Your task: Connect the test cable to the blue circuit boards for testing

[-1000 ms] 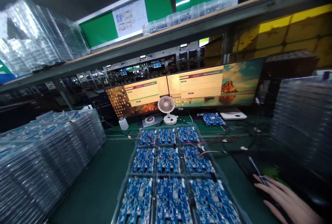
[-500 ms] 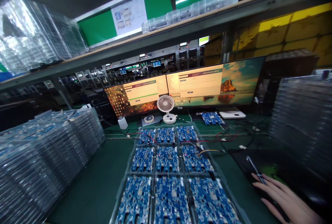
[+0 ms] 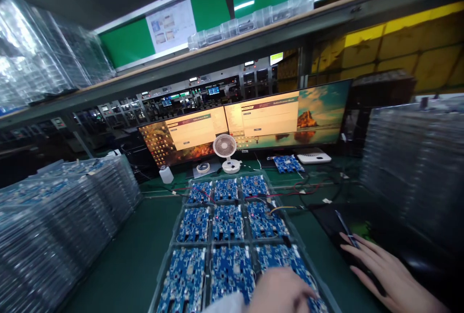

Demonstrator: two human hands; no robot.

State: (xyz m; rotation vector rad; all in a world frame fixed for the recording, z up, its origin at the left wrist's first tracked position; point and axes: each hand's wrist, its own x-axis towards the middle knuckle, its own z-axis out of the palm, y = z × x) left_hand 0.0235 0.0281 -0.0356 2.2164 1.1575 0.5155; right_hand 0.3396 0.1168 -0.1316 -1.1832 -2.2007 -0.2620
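My right hand (image 3: pixel 382 267) lies over a dark computer mouse (image 3: pixel 376 283) on a black mouse pad (image 3: pixel 326 216), fingers curved along it. A slim pen-like tool (image 3: pixel 343 223) sticks forward from between its fingers. My left hand (image 3: pixel 281 291) reaches in from the bottom edge above the near right board of a clear plastic tray (image 3: pixel 170 245). It is blurred, with fingers bent downward; whether they grip anything is hidden. Blue circuit boards (image 3: pixel 227 221) fill the tray's compartments in rows. Thin red wires (image 3: pixel 206 192) and a yellow wire (image 3: pixel 282 208) run across the middle and far boards.
Tall stacks of clear trays stand left (image 3: pixel 72 211) and right (image 3: pixel 409 149). Behind the tray are a small white fan (image 3: pixel 224 146), two monitors (image 3: pixel 268 115), a tape roll (image 3: pixel 203 167), a white bottle (image 3: pixel 166 175) and another blue board (image 3: pixel 287 163). A shelf (image 3: pixel 203 59) crosses above.
My left hand has come into view from below, over the near right board. My right hand stays on the mouse. A green bar on the left monitor has gone; the view has shifted slightly.
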